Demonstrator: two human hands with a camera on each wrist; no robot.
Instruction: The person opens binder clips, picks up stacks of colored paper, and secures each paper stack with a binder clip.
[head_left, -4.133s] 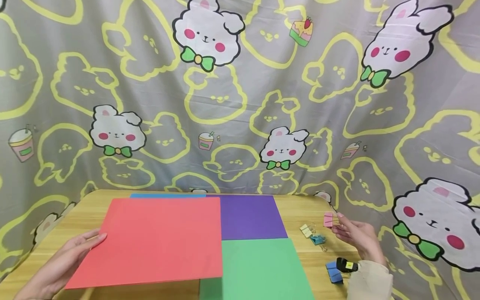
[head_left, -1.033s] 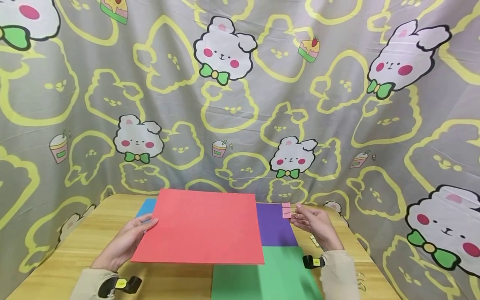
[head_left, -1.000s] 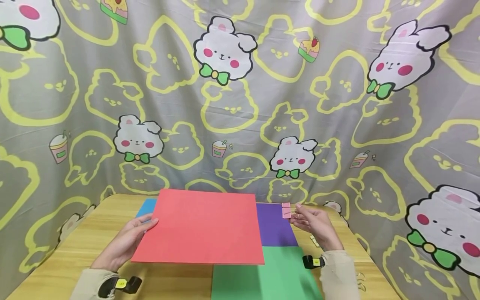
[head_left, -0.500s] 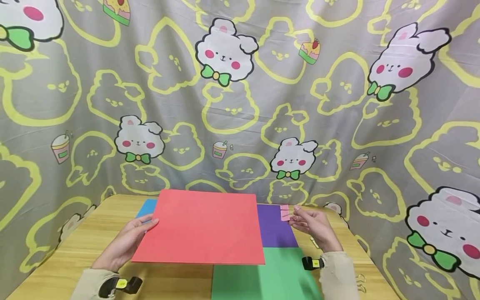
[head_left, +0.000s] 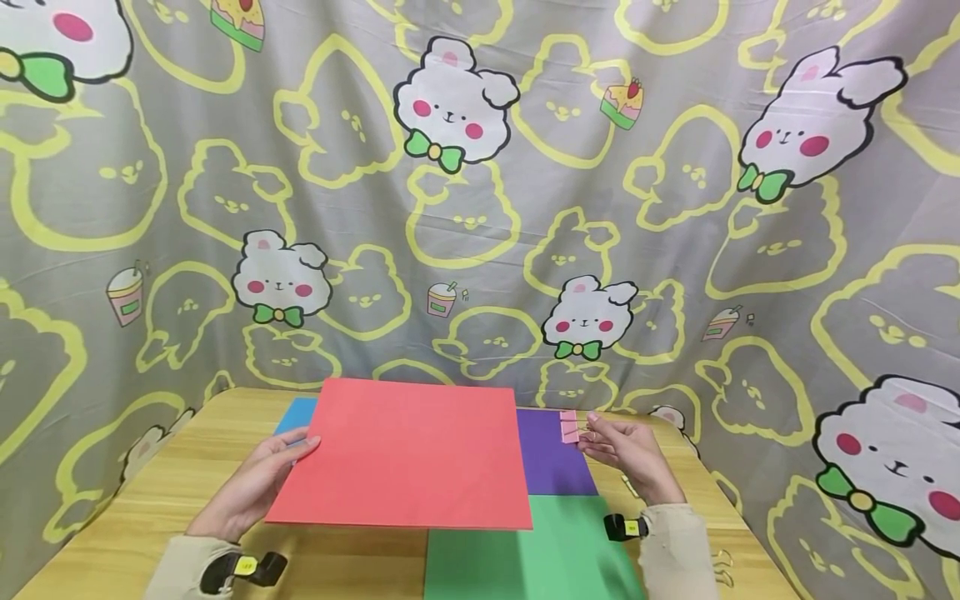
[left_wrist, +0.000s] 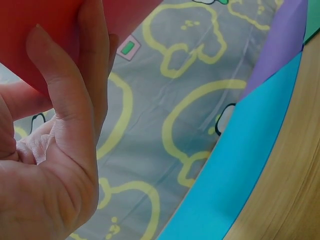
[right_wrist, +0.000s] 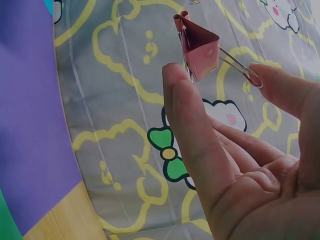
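Observation:
My left hand (head_left: 258, 483) pinches a red sheet (head_left: 408, 454) of card by its left edge and holds it raised above the table. The left wrist view has the thumb on one face of the sheet and fingers on the other. To the right of the sheet, my right hand (head_left: 630, 454) pinches a pink binder clip (head_left: 569, 427) by its wire handles. In the right wrist view, thumb and index finger sit on opposite handles of the clip (right_wrist: 202, 52). A gap separates the clip from the sheet's right edge.
Blue (head_left: 296, 414), purple (head_left: 555, 454) and green (head_left: 540, 554) sheets lie on the wooden table (head_left: 150, 500). A pale yellow binder clip (head_left: 628, 486) is partly hidden behind my right wrist. Wire handles (head_left: 722, 567) show beside my right sleeve. A patterned curtain (head_left: 480, 208) hangs behind the table.
Compared with the oldest frame, the right hand has brought the pink binder clip left, closer to the red sheet, which has shifted right. Over the last second both hands stay nearly still.

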